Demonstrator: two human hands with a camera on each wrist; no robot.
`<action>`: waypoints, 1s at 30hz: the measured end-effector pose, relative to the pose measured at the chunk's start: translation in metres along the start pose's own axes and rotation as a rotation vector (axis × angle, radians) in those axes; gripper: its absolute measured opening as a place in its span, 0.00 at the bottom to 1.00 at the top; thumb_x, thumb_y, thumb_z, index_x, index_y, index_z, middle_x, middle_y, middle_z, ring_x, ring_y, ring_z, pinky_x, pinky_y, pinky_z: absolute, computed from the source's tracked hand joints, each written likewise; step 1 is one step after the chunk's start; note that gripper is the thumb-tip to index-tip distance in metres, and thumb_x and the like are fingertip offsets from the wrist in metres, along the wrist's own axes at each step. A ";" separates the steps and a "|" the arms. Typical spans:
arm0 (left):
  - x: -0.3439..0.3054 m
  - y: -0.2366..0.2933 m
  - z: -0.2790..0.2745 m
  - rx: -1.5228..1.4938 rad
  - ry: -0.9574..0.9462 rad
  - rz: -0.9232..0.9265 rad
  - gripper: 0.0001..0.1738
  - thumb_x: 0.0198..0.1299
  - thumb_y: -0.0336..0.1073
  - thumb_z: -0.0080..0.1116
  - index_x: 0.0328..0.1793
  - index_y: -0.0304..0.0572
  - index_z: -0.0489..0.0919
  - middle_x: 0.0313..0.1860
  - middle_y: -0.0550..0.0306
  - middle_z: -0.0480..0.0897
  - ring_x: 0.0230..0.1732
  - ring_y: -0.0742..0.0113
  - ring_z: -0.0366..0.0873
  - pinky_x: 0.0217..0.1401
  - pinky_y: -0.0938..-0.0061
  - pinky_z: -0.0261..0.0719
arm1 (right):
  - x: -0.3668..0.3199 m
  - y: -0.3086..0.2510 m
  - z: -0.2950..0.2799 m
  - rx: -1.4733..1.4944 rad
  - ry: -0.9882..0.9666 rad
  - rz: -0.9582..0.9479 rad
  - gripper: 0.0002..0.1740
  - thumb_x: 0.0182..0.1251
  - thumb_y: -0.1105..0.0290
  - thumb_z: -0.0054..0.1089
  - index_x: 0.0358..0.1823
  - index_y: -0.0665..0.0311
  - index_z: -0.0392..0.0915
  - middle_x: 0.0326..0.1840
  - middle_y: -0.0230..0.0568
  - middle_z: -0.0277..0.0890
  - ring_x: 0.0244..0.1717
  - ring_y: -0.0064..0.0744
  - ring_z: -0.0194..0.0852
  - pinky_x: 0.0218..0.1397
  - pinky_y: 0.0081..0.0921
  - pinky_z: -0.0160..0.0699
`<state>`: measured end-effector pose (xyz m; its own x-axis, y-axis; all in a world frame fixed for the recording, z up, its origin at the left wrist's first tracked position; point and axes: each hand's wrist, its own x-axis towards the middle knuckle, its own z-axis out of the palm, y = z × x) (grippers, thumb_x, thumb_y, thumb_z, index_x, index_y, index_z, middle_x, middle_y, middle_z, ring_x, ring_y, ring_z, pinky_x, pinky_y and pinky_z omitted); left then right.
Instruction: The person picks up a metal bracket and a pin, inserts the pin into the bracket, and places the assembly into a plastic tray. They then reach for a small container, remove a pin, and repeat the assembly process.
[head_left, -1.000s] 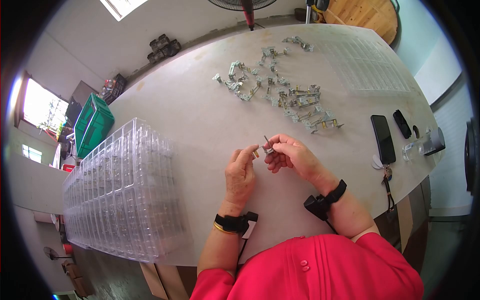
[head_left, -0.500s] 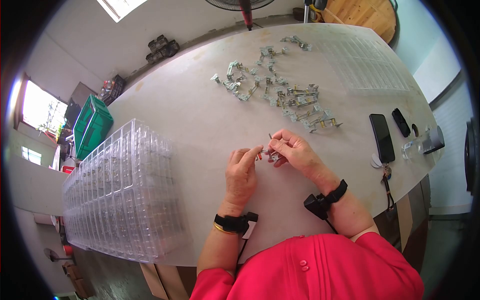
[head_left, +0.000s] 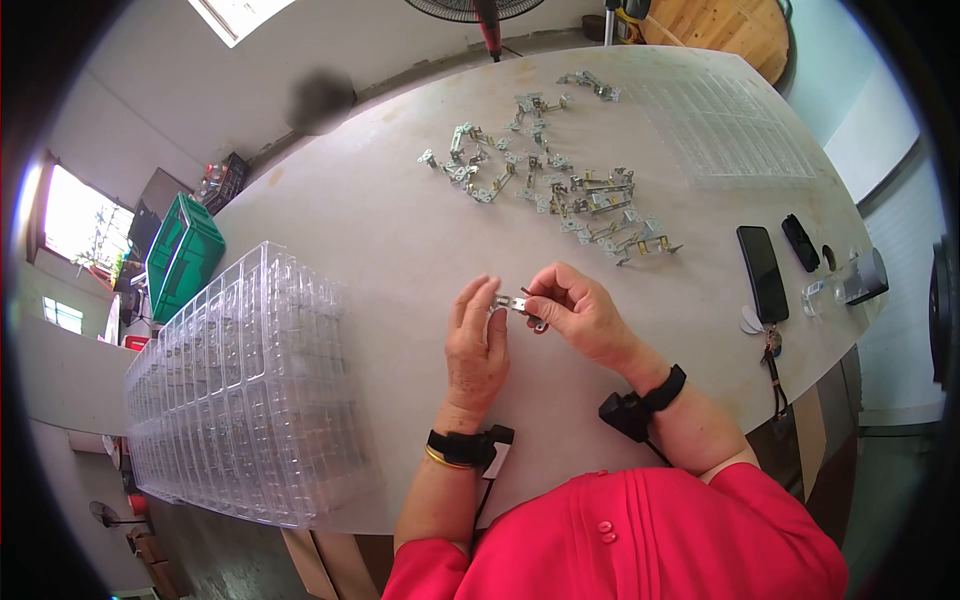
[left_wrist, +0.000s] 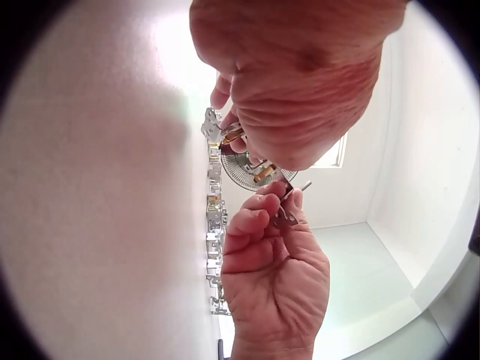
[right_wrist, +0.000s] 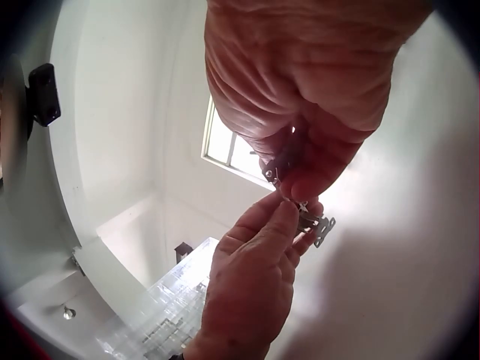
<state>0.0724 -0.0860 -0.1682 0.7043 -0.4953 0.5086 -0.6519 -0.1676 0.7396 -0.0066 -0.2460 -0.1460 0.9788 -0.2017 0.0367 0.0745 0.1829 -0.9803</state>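
Between the two hands is a small metal bracket (head_left: 517, 303) with brass-coloured parts. The right hand (head_left: 581, 314) pinches its right end between thumb and curled fingers; a thin dark rod sticks out there. The left hand (head_left: 474, 345) has its fingers and thumb around the left end. In the right wrist view, the left hand (right_wrist: 253, 275) pinches the bracket, whose flat holed plate (right_wrist: 323, 229) juts out past the fingers. The left wrist view shows the right hand (left_wrist: 276, 275) gripping the lower end, another holed plate (left_wrist: 210, 126) near the left fingers.
Loose metal brackets (head_left: 600, 200) lie scattered across the table's far middle. Clear trays are stacked at the left (head_left: 240, 400), and another clear tray (head_left: 740, 130) lies at the far right. A phone (head_left: 763, 275), a black case (head_left: 799, 242), keys and a clear bottle lie on the right.
The bracket has turned, showing its flat metal side between the hands. The left fingers have lifted and straightened somewhat, and the right hand has shifted slightly left.
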 end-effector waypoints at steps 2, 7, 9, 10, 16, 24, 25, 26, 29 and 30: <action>0.003 0.006 -0.001 0.171 0.162 0.043 0.19 0.64 0.22 0.58 0.62 0.36 0.78 0.50 0.49 0.83 0.50 0.55 0.81 0.52 0.66 0.80 | 0.000 0.005 0.001 -0.114 0.045 -0.135 0.05 0.74 0.74 0.61 0.44 0.65 0.74 0.36 0.31 0.79 0.37 0.19 0.76 0.41 0.21 0.79; -0.002 0.000 -0.007 -0.252 0.049 -0.355 0.16 0.72 0.32 0.56 0.61 0.32 0.75 0.43 0.55 0.82 0.37 0.70 0.81 0.40 0.75 0.82 | -0.001 0.004 0.004 -0.348 0.064 -0.341 0.05 0.71 0.77 0.62 0.43 0.65 0.74 0.35 0.36 0.78 0.36 0.24 0.77 0.42 0.25 0.79; -0.002 0.001 -0.007 -0.524 -0.031 -0.547 0.17 0.75 0.36 0.55 0.62 0.31 0.74 0.42 0.58 0.82 0.34 0.74 0.80 0.38 0.77 0.82 | -0.002 0.001 0.006 -0.424 0.049 -0.406 0.05 0.71 0.78 0.62 0.43 0.65 0.74 0.35 0.38 0.78 0.35 0.27 0.79 0.42 0.26 0.79; -0.002 0.000 -0.006 -0.600 -0.037 -0.563 0.19 0.76 0.38 0.53 0.64 0.31 0.72 0.40 0.58 0.82 0.32 0.75 0.80 0.35 0.78 0.81 | -0.004 -0.001 0.007 -0.472 0.023 -0.400 0.06 0.69 0.79 0.62 0.43 0.65 0.75 0.36 0.40 0.79 0.36 0.32 0.80 0.43 0.27 0.79; -0.001 -0.002 -0.005 -0.652 -0.057 -0.591 0.21 0.75 0.36 0.54 0.67 0.31 0.69 0.40 0.59 0.82 0.36 0.76 0.80 0.40 0.80 0.80 | -0.004 -0.001 0.012 -0.628 -0.090 -0.554 0.09 0.61 0.79 0.65 0.41 0.64 0.78 0.38 0.41 0.79 0.42 0.44 0.81 0.44 0.35 0.81; -0.001 -0.004 -0.007 -0.648 -0.063 -0.580 0.20 0.71 0.27 0.54 0.67 0.31 0.68 0.40 0.59 0.81 0.38 0.76 0.80 0.42 0.80 0.80 | -0.006 -0.001 0.021 -0.591 -0.027 -0.530 0.09 0.65 0.76 0.65 0.45 0.62 0.79 0.41 0.41 0.80 0.43 0.41 0.81 0.46 0.33 0.81; 0.000 0.001 -0.008 -0.699 -0.053 -0.631 0.20 0.71 0.27 0.52 0.67 0.32 0.68 0.40 0.60 0.81 0.37 0.76 0.79 0.40 0.80 0.79 | -0.005 0.003 0.020 -0.539 0.055 -0.475 0.07 0.68 0.75 0.64 0.46 0.62 0.79 0.38 0.41 0.79 0.38 0.38 0.80 0.42 0.31 0.80; 0.001 0.004 -0.009 -0.750 -0.043 -0.681 0.20 0.71 0.27 0.51 0.68 0.33 0.68 0.40 0.60 0.80 0.36 0.76 0.79 0.39 0.80 0.79 | -0.005 0.005 0.018 -0.488 0.136 -0.419 0.06 0.70 0.74 0.63 0.46 0.62 0.79 0.35 0.41 0.78 0.34 0.34 0.79 0.39 0.28 0.79; -0.002 -0.003 -0.009 -0.788 -0.036 -0.655 0.20 0.72 0.29 0.48 0.68 0.36 0.70 0.39 0.61 0.80 0.33 0.75 0.78 0.34 0.81 0.77 | -0.004 0.003 0.011 -0.421 0.172 -0.188 0.05 0.73 0.72 0.61 0.45 0.63 0.78 0.25 0.39 0.74 0.24 0.28 0.70 0.30 0.26 0.72; -0.002 -0.005 -0.009 -0.787 -0.037 -0.655 0.20 0.72 0.29 0.48 0.68 0.36 0.70 0.39 0.61 0.80 0.33 0.75 0.78 0.34 0.81 0.77 | -0.003 0.004 0.010 -0.421 0.172 -0.188 0.05 0.73 0.72 0.61 0.45 0.63 0.78 0.25 0.39 0.74 0.24 0.28 0.70 0.30 0.26 0.72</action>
<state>0.0767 -0.0763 -0.1688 0.8378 -0.5361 -0.1035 0.2367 0.1859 0.9536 -0.0074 -0.2353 -0.1477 0.9073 -0.3567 0.2227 0.1284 -0.2692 -0.9545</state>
